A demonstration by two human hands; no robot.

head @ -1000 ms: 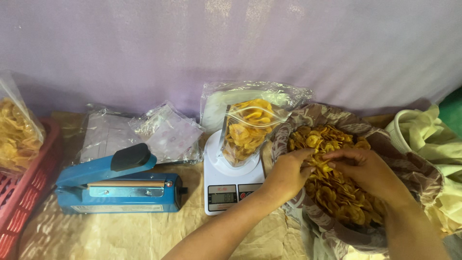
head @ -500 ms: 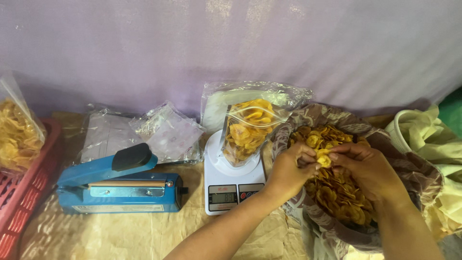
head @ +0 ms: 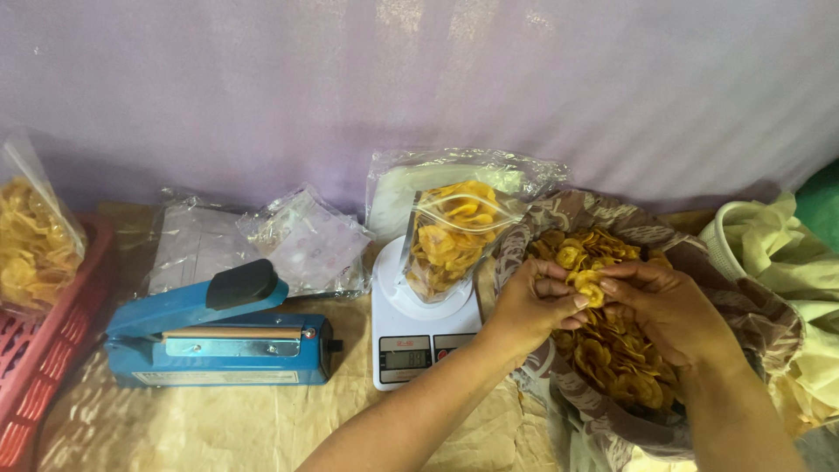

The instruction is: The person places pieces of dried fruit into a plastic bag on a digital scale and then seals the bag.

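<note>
My left hand (head: 531,301) and my right hand (head: 666,308) meet over a heap of yellow banana chips (head: 612,350) lying in a patterned brown cloth (head: 752,306). Both hands cup a small scoop of chips (head: 587,288) between their fingertips, raised just above the heap. To the left, a clear pouch of chips (head: 450,236) stands upright on a white digital kitchen scale (head: 415,345).
A blue heat sealer (head: 218,336) sits left of the scale, with empty clear bags (head: 262,240) behind it. A red basket (head: 44,350) at the far left holds a filled bag of chips (head: 31,245). A pale yellow cloth (head: 786,262) lies at the right. Purple wall behind.
Both hands have lifted out of the chip heap and come together, bringing up a small scoop of chips toward the pouch side.
</note>
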